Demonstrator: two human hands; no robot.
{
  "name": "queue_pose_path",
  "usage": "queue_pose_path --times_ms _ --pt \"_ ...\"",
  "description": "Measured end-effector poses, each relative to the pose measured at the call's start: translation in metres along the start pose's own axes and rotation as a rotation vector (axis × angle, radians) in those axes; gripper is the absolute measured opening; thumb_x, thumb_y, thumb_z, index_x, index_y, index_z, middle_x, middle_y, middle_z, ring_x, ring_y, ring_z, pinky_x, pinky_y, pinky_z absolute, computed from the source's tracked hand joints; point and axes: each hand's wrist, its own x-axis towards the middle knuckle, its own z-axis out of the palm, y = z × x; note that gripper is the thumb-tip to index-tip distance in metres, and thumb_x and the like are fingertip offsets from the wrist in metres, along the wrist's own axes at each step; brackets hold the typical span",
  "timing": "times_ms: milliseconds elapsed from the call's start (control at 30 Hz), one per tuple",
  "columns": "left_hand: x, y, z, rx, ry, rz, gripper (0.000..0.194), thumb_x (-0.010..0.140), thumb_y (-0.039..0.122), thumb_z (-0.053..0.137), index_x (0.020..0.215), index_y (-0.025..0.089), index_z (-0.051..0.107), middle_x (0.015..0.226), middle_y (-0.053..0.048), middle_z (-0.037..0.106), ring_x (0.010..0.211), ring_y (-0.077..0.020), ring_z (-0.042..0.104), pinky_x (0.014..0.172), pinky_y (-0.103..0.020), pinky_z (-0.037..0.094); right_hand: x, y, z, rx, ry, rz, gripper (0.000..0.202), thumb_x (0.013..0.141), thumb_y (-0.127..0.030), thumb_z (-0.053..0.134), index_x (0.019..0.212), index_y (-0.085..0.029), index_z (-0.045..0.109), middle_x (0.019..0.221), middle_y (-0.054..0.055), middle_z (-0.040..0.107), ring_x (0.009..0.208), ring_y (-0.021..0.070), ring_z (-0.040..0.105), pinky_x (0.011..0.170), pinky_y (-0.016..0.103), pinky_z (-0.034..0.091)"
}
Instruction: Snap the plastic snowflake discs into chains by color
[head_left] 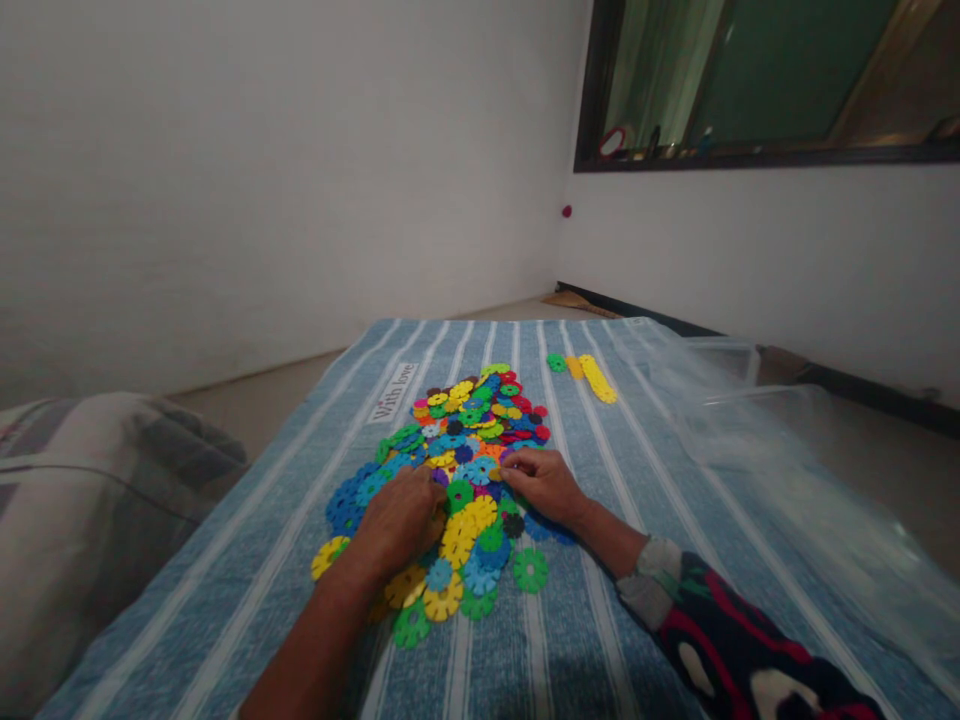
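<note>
A heap of notched plastic discs (472,525) in yellow, blue, green, red and other colours lies spread over the striped cloth. My left hand (405,520) rests on the left side of the heap, its fingers curled down; whatever is under the fingertips is hidden. From the right, my right hand (547,485) reaches into the heap with thumb and fingers closed at the edge of a small orange-yellow disc (495,474). Beyond the heap, a row of yellow discs (598,379) lies beside a short orange group (574,367) and a green disc (555,362).
The blue and white striped cloth (247,610) covers the table. Clear plastic containers (750,420) and a clear sheet or bag (840,540) line the right edge. A "With love" label (393,393) sits at the left. Grey fabric (127,500) bulges beyond the left edge.
</note>
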Motion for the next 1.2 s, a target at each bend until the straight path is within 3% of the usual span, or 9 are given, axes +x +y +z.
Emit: queue_pose_path --times_ms 300,433,600,733,1200 --pt "0.003 -0.006 0.007 -0.154 0.041 0.0 0.01 0.064 0.01 0.052 0.061 0.019 0.053 0.07 -0.002 0.057 0.074 -0.0188 0.053 0.062 -0.028 0.033 0.001 0.002 0.0 -0.035 0.019 -0.008 0.015 0.078 -0.032 0.063 0.074 -0.019 0.069 0.052 -0.005 0.049 0.049 0.0092 0.041 0.048 0.021 0.031" --pt "0.004 -0.008 0.007 -0.413 0.077 0.025 0.009 0.067 0.02 0.053 0.059 0.019 0.05 0.064 0.002 0.053 0.068 -0.015 0.05 0.061 -0.025 0.035 0.0 -0.002 -0.001 -0.015 0.012 -0.01 0.016 0.078 -0.033 0.062 0.073 -0.019 0.069 0.052 -0.004 0.05 0.049 0.0093 0.043 0.048 0.021 0.032" --pt "0.005 0.001 0.004 -0.77 0.255 -0.099 0.023 0.072 0.04 0.054 0.062 0.019 0.056 0.061 0.002 0.055 0.061 -0.0137 0.051 0.06 -0.025 0.039 -0.003 -0.016 -0.001 0.047 -0.083 -0.049 0.016 0.078 -0.031 0.061 0.071 -0.018 0.068 0.059 -0.002 0.057 0.054 0.0092 0.048 0.051 0.02 0.036" --pt "0.005 0.013 0.005 -0.995 0.329 -0.162 0.027 0.069 0.045 0.058 0.062 0.019 0.059 0.06 0.002 0.057 0.061 -0.0133 0.052 0.06 -0.024 0.041 -0.005 -0.019 0.002 0.082 -0.135 -0.044 0.016 0.077 -0.032 0.063 0.073 -0.018 0.071 0.06 -0.002 0.059 0.054 0.0095 0.051 0.052 0.02 0.038" --pt "0.008 0.026 0.014 -1.254 0.3 -0.224 0.026 0.063 0.042 0.068 0.069 0.016 0.067 0.065 0.001 0.062 0.061 -0.0126 0.054 0.06 -0.024 0.043 -0.003 -0.017 0.004 0.138 -0.088 0.027 0.016 0.076 -0.032 0.063 0.074 -0.017 0.068 0.052 -0.005 0.052 0.046 0.0076 0.044 0.044 0.019 0.032"
